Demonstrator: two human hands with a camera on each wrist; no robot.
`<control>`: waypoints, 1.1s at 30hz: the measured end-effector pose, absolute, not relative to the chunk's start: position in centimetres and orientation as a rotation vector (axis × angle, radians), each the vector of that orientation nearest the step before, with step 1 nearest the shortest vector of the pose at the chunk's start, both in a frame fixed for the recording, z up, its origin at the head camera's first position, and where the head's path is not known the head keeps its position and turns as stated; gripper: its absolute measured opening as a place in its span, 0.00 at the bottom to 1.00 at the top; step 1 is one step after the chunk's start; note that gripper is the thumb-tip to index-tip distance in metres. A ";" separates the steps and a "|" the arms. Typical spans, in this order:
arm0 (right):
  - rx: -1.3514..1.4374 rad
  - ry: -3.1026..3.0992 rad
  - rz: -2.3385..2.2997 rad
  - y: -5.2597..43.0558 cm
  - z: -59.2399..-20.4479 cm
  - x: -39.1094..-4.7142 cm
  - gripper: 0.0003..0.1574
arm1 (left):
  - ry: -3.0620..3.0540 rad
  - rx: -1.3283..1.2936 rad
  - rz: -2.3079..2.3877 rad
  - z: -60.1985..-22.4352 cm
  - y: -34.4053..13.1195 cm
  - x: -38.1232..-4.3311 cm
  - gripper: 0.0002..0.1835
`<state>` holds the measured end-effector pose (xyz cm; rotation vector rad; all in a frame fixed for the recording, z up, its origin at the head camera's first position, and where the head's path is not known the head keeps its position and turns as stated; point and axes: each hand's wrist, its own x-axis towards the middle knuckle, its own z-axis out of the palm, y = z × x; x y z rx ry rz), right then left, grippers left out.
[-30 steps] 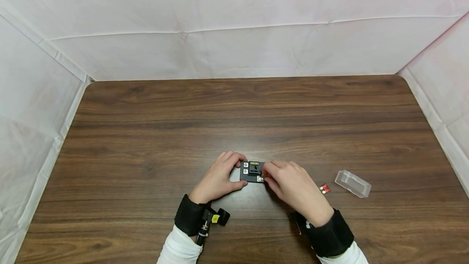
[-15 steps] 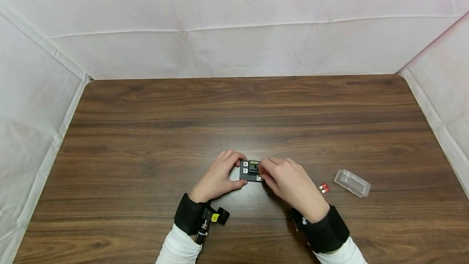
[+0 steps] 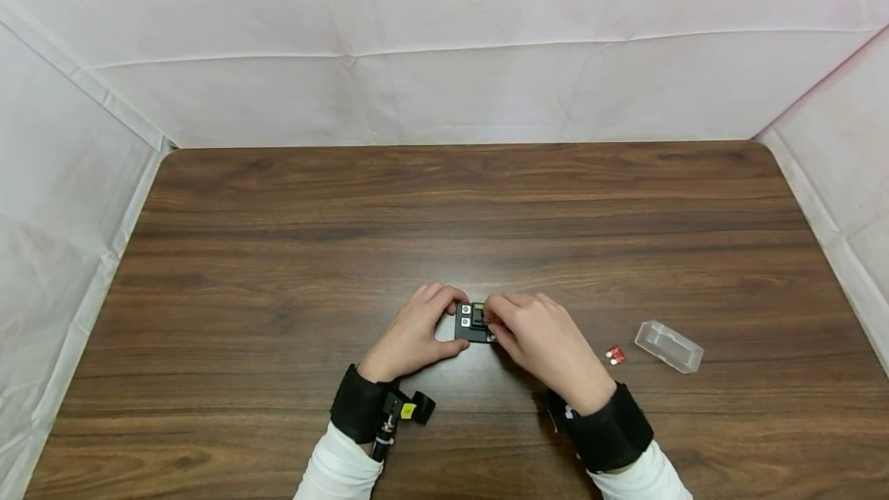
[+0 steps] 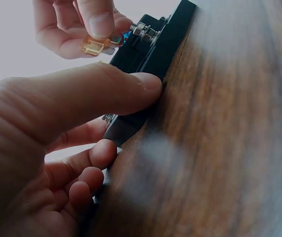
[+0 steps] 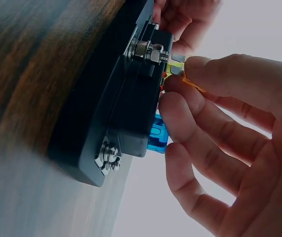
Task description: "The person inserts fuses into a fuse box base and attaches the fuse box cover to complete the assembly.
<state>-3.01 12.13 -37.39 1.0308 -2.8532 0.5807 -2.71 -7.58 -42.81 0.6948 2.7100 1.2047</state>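
A black fuse block (image 3: 472, 335) with metal terminal bolts (image 5: 148, 52) lies on the wooden table. My left hand (image 3: 417, 334) grips its left end, thumb along the near edge and fingers at the far edge. Between thumb and forefinger my right hand (image 3: 545, 342) pinches an orange blade fuse (image 4: 94, 46), held at the top of the block; whether it touches the slot cannot be told. The right wrist view shows a blue blade fuse (image 5: 157, 136) seated in the block, and a yellow one (image 5: 174, 68) farther along it, partly hidden by fingers.
Right of the right hand, a red blade fuse (image 3: 615, 355) lies on the table (image 3: 347, 238). Beside it is a clear plastic box (image 3: 669, 346). White cloth walls (image 3: 444, 91) stand at the back and both sides.
My right hand has shifted a little to the left over the fuse block, covering more of it. The left hand keeps its hold on the block.
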 end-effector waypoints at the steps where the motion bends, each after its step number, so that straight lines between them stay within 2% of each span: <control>1: 1.032 -2.853 0.578 12.1 -37.4 -3.0 0.07 | 2.709 0.694 1.203 -42.8 -7.6 -2.7 0.25; 33: 1.024 -2.799 0.547 11.5 -38.1 -3.2 0.05 | 2.701 0.678 1.205 -42.7 -7.6 -2.7 0.25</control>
